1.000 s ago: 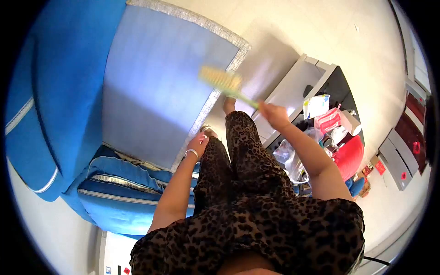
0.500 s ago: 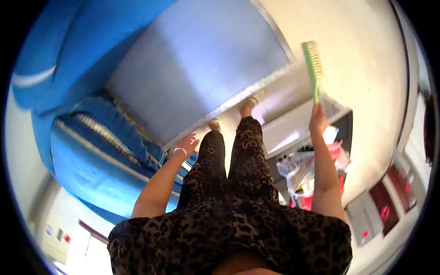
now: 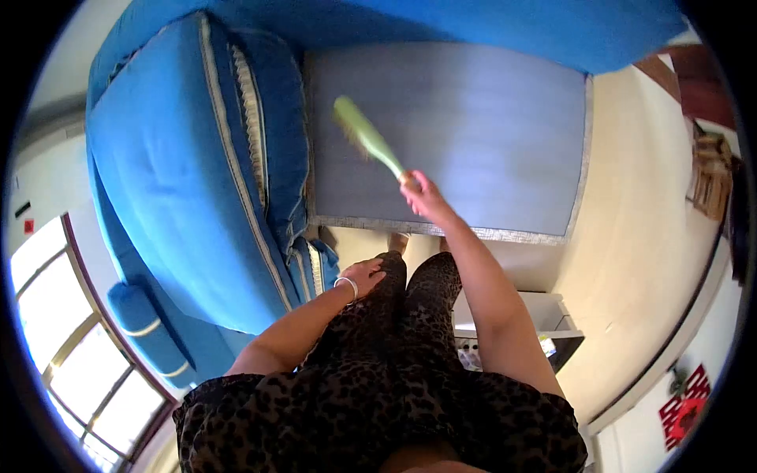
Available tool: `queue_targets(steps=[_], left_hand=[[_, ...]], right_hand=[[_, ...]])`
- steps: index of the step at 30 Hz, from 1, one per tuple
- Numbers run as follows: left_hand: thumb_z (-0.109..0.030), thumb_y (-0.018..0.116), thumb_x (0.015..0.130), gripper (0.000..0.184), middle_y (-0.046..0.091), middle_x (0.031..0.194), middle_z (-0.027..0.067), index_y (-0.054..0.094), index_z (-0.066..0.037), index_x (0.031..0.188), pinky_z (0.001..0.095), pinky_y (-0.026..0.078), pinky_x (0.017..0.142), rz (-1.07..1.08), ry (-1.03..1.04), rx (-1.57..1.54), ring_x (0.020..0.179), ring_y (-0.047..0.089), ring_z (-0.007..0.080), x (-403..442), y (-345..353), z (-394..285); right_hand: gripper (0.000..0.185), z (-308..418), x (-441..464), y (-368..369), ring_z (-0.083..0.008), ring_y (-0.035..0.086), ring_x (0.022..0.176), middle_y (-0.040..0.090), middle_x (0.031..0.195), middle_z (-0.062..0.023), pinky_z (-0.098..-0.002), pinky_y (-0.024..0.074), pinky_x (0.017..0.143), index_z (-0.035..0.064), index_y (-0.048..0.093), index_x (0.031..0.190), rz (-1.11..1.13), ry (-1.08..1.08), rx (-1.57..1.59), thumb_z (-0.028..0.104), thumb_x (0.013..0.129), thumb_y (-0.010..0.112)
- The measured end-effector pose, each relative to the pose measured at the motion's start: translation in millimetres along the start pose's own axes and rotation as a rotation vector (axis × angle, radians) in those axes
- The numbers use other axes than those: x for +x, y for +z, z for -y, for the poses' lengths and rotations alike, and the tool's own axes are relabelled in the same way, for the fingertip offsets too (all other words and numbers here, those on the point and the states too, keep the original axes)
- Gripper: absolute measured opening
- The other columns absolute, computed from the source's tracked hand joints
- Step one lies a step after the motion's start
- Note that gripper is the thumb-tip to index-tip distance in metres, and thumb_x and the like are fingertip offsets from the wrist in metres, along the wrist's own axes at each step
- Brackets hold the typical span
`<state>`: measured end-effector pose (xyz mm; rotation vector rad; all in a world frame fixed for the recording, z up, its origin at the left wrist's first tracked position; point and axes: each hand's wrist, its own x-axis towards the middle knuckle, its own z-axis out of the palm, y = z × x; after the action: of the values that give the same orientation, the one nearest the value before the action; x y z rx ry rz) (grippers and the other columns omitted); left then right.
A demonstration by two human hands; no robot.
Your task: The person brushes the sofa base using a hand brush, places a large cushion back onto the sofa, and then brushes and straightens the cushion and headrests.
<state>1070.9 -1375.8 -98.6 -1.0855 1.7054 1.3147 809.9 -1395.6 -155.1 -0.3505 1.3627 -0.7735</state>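
Observation:
My right hand grips the handle of a green brush with pale bristles. The brush is held out over a grey-blue rectangular covering with a patterned border. Its head points toward the far left and the bristles face down and left; I cannot tell whether they touch anything. My left hand, with a white bracelet at the wrist, lies on the leopard-print trousers near the knee. Its fingers are stretched out and it holds nothing.
A blue sofa with ruffled trim lines the left side, with more blue upholstery at the far side. To the right is pale floor. Beside my right leg stands a low cabinet. A window is at lower left.
The brush in my right hand has swung from the right side to over the grey-blue covering. My left hand has come to the trouser leg. The view has turned.

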Motion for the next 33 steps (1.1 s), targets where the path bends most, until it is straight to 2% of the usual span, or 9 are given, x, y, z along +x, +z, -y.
queue_targets(steps=[6, 12, 19, 23, 27, 30, 31, 32, 33], left_hand=[[-0.031, 0.058, 0.088, 0.049, 0.062, 0.113, 0.0132, 0.048, -0.006, 0.129, 0.0359, 0.047, 0.090, -0.100, -0.090, -0.297, 0.105, 0.059, 0.0253, -16, 37, 47], [-0.032, 0.058, 0.087, 0.051, 0.060, 0.117, 0.0145, 0.047, -0.005, 0.129, 0.0346, 0.045, 0.093, -0.128, -0.185, -0.551, 0.107, 0.059, 0.0265, -32, 67, 65], [-0.034, 0.058, 0.087, 0.053, 0.060, 0.119, 0.0118, 0.045, -0.007, 0.131, 0.0328, 0.046, 0.092, -0.085, -0.282, -0.634, 0.108, 0.058, 0.0251, -47, 72, 66], [-0.035, 0.057, 0.087, 0.053, 0.061, 0.118, 0.0112, 0.046, -0.008, 0.131, 0.0330, 0.045, 0.093, -0.098, -0.304, -0.616, 0.107, 0.059, 0.0248, -53, 85, 65], [-0.035, 0.057, 0.087, 0.052, 0.062, 0.115, 0.0118, 0.047, -0.008, 0.130, 0.0335, 0.046, 0.091, -0.138, -0.327, -0.625, 0.104, 0.059, 0.0256, -48, 89, 57], [-0.035, 0.057, 0.087, 0.050, 0.062, 0.113, 0.0124, 0.049, -0.008, 0.128, 0.0338, 0.047, 0.090, -0.216, -0.331, -0.767, 0.103, 0.060, 0.0261, -49, 99, 46], [-0.034, 0.057, 0.087, 0.049, 0.063, 0.113, 0.0126, 0.050, -0.007, 0.128, 0.0338, 0.047, 0.089, -0.258, -0.310, -0.807, 0.102, 0.060, 0.0261, -44, 109, 47], [-0.034, 0.057, 0.087, 0.049, 0.063, 0.112, 0.0129, 0.050, -0.007, 0.127, 0.0338, 0.047, 0.089, -0.297, -0.286, -0.848, 0.102, 0.060, 0.0262, -40, 117, 48], [-0.034, 0.058, 0.087, 0.048, 0.063, 0.112, 0.0131, 0.051, -0.007, 0.126, 0.0337, 0.047, 0.089, -0.324, -0.271, -0.859, 0.101, 0.061, 0.0262, -37, 121, 46]], right_hand=[[0.028, 82, 101, 14, -0.0049, 0.045, 0.050, 0.051, 0.071, 0.0018, -0.0197, 0.0362, 0.041, 0.0086, 0.054, 0.105, -0.090, -0.150, 0.260, 0.033, 0.094, 0.050], [0.023, 66, 182, 78, -0.0070, 0.044, 0.047, 0.050, 0.063, 0.0007, -0.0236, 0.0356, 0.038, 0.0097, 0.052, 0.093, -0.163, -0.104, 0.042, 0.031, 0.097, 0.044], [0.029, -162, 23, 108, -0.0154, 0.051, 0.052, 0.052, 0.064, -0.0051, -0.0324, 0.0427, 0.049, 0.0077, 0.052, 0.111, -0.023, 0.073, -0.499, 0.031, 0.094, 0.049], [0.032, -116, -32, 75, -0.0123, 0.048, 0.055, 0.049, 0.063, -0.0012, -0.0294, 0.0423, 0.052, 0.0073, 0.050, 0.119, 0.322, 0.124, -0.541, 0.027, 0.094, 0.048], [0.016, -54, 6, 81, -0.0067, 0.037, 0.039, 0.042, 0.056, 0.0040, -0.0249, 0.0310, 0.033, 0.0097, 0.049, 0.094, 0.036, 0.039, -0.226, 0.025, 0.096, 0.047], [0.016, -107, 33, 107, -0.0086, 0.042, 0.045, 0.045, 0.058, 0.0019, -0.0262, 0.0362, 0.038, 0.0088, 0.050, 0.094, 0.021, 0.017, -0.436, 0.024, 0.096, 0.045], [0.014, -125, 17, 119, -0.0143, 0.050, 0.055, 0.051, 0.065, -0.0010, -0.0307, 0.0431, 0.048, 0.0076, 0.051, 0.096, -0.035, -0.366, -0.687, 0.021, 0.094, 0.046], [0.022, -85, -8, 130, -0.0200, 0.057, 0.073, 0.059, 0.079, -0.0079, -0.0330, 0.0475, 0.064, 0.0058, 0.053, 0.108, 0.277, 0.086, -0.665, 0.019, 0.090, 0.050], [0.029, -104, -13, 137, -0.0252, 0.061, 0.081, 0.063, 0.086, -0.0119, -0.0360, 0.0482, 0.069, 0.0101, 0.053, 0.115, 0.435, 0.176, -0.887, 0.022, 0.088, 0.053]])
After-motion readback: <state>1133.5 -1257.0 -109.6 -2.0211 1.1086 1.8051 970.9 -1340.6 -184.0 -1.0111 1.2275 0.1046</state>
